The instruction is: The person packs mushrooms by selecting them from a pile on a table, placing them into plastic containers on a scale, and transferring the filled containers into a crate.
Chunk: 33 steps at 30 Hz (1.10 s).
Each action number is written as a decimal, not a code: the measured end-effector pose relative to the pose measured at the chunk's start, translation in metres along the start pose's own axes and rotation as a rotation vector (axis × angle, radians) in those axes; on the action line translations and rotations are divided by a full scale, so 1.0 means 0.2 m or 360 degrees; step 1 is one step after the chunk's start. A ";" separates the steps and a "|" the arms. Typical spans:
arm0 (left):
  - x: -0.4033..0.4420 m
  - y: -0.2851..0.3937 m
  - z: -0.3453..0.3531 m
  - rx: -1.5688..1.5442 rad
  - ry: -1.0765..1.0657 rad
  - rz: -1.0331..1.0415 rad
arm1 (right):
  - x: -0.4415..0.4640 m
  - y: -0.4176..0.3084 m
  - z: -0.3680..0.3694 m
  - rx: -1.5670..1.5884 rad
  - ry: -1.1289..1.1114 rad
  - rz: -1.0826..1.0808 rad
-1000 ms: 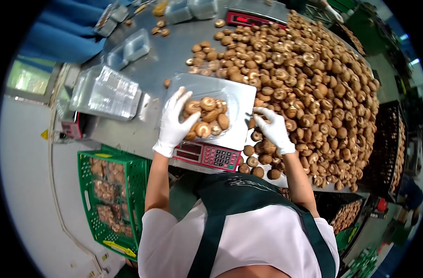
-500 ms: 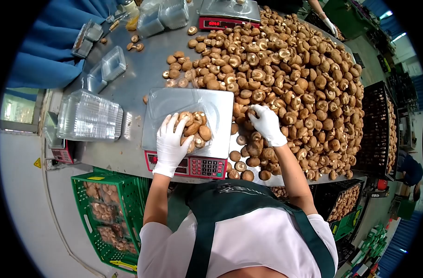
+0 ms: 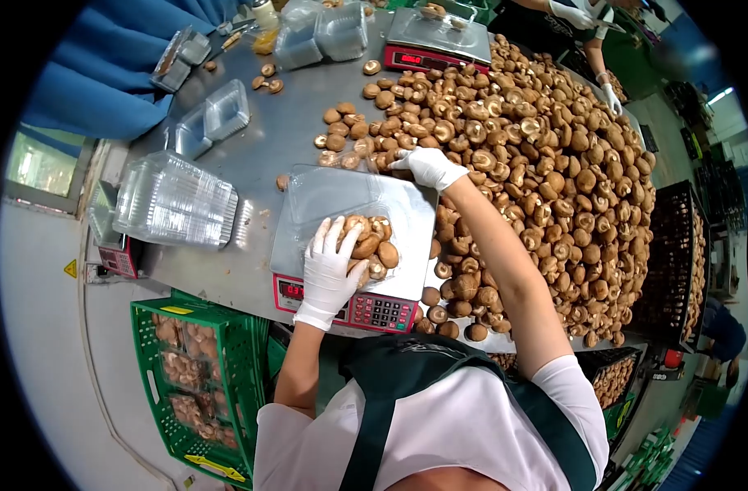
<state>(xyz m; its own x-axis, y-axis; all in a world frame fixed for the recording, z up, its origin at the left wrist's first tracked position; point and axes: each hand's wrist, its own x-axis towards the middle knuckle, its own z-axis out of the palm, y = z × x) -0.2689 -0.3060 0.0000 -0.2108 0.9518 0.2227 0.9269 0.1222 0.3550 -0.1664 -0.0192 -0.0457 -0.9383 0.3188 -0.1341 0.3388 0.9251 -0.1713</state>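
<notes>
My left hand (image 3: 329, 274), in a white glove, lies with fingers spread over the mushrooms (image 3: 371, 245) at the left side of a clear plastic container. The container rests on the metal plate of a red-edged scale (image 3: 403, 282), its lit display partly hidden by that hand. A clear lid (image 3: 308, 192) stretches back across the plate. My gloved right hand (image 3: 433, 168) is above the far right corner of the scale, by the edge of the mushroom pile (image 3: 538, 188). Its fingers are bent together and point left; whether they pinch anything is hidden.
Stacked clear containers (image 3: 173, 200) stand to the left, with more containers (image 3: 214, 121) behind. A second scale (image 3: 435, 41) is at the back. Packed mushrooms fill a green crate (image 3: 194, 380) below the table. A co-worker's gloved hand (image 3: 611, 98) is beyond the pile.
My right hand has moved left and away from me, from the near part of the pile to the scale's far corner. My left hand stays on the mushrooms. The camera view has shifted.
</notes>
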 end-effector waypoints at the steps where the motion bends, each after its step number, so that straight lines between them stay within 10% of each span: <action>1: 0.00 0.00 0.00 -0.0063 -0.0002 0.0007 | 0.00 0.01 -0.03 0.0103 -0.0025 -0.0021; 6: 0.00 -0.04 0.00 -0.0491 0.0149 -0.0096 | -0.09 0.00 -0.13 0.0452 0.0243 0.0276; 13: -0.01 -0.07 -0.08 -0.0815 0.0666 -0.0386 | -0.37 -0.15 -0.15 0.2890 0.0223 0.0058; 20: -0.03 -0.15 -0.11 -0.0855 0.0822 -0.0489 | -0.49 -0.41 -0.15 0.3100 -0.0088 -0.0116; 26: -0.08 -0.20 -0.12 -0.1080 0.0870 -0.0596 | -0.47 -0.61 -0.24 0.2656 0.0002 -0.0258; 33: -0.10 -0.27 -0.08 -0.1407 0.0770 -0.0777 | -0.42 -0.89 -0.18 0.0201 0.0633 -0.0535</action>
<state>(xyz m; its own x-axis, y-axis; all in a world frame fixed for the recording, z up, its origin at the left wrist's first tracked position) -0.3189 -0.3352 -0.0092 -0.7684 0.6235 0.1442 0.2053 0.0268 0.9783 -0.1501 -0.2036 0.0321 -0.9420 0.0855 0.3244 -0.0020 0.9655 -0.2603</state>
